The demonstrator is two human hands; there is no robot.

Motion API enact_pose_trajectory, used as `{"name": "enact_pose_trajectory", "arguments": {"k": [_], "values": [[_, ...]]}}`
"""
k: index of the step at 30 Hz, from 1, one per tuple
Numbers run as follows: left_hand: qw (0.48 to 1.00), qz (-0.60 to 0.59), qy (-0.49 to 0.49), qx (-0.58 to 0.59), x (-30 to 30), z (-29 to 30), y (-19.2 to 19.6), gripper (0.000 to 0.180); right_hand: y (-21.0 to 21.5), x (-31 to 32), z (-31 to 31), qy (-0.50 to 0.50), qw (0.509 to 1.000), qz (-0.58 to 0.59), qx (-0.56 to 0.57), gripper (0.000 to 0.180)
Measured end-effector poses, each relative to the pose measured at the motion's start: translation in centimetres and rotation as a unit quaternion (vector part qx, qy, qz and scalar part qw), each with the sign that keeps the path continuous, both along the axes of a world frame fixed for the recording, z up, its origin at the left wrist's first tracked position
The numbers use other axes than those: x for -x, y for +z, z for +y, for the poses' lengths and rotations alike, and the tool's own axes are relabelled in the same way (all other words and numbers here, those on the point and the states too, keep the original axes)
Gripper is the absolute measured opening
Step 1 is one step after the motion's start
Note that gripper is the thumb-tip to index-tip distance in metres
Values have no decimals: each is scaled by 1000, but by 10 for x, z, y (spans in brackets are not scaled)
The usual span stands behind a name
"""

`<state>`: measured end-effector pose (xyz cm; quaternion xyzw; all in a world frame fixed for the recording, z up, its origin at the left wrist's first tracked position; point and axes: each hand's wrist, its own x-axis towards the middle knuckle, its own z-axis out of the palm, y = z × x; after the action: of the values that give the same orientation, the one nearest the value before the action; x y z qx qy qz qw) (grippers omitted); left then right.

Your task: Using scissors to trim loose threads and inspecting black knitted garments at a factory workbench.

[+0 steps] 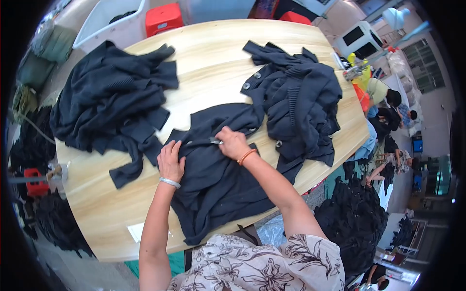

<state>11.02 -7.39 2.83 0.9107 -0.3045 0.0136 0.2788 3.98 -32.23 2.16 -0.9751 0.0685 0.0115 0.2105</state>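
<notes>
1. At the near edge of the wooden table (208, 58), in the middle, lies a dark garment (208, 194), spread out, probably so that the worked strip is easy to reach.
2. The left hand (171, 162) rests flat on its left part, fingers extended and gripping nothing firmly; the palm seems to serve as a weight that keeps the knit from sliding.
3. The right hand (234, 144) is closed around a small metal tool (215, 140), tip toward the left hand, apparently for close control. It may be snips, but it is too small to tell.
4. On the table's left side sits a dark garment pile (107, 102), on its right side a buttoned dark heap (306, 102); lying to either side, they leave the middle for handling.
</notes>
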Motion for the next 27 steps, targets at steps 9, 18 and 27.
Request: {"name": "enact_pose_trajectory", "arguments": {"k": [9,18,27], "values": [[995,-68,-67,30,16,27,37,29,76,61,12,62,971,-219,-79,34],[980,-119,2,161,88,92,115,51,129,129,23,50,972,-227,37,40],[965,-54,14,256,122,102,115,47,123,150,39,-30,971,-235,11,40]]}}
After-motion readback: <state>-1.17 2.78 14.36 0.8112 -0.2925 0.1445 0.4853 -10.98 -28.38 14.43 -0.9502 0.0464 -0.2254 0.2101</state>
